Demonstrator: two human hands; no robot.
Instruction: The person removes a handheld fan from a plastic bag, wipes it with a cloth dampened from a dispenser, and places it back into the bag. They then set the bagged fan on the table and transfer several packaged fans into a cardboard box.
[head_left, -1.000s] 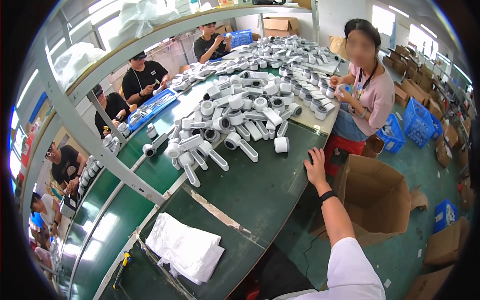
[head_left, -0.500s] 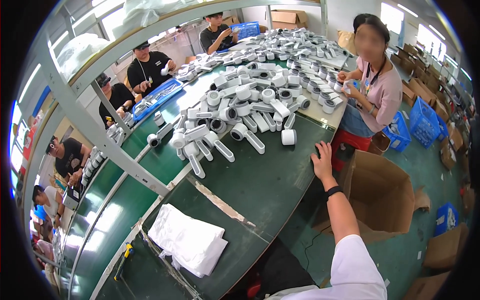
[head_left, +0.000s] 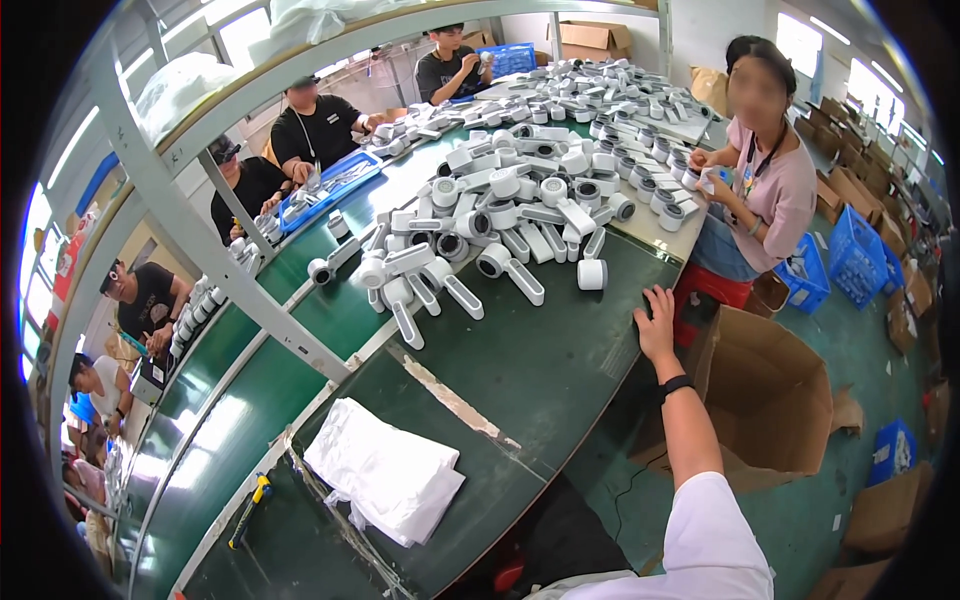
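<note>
My right hand [head_left: 657,322] rests on the right edge of the green table [head_left: 560,370], fingers spread and holding nothing. A dark band circles that wrist. Just beyond the fingers, a single white and grey round-headed part [head_left: 592,275] stands apart from the others. Past it lies a big heap of white handheld devices [head_left: 500,205] with round heads and long looped handles. Nearer to me on the table is a folded stack of white plastic bags [head_left: 385,470]. My left hand is outside the picture.
An open cardboard box [head_left: 765,390] stands on the floor right of the table. A yellow and black cutter knife [head_left: 250,510] lies at the left. A metal rack post [head_left: 220,250] rises beside the table. A co-worker in pink [head_left: 775,190] sits at the far right; several others work across the left side.
The view has shifted slightly, so everything sits a little farther right. My right hand stays on the table edge. The co-workers' hands have moved a little.
</note>
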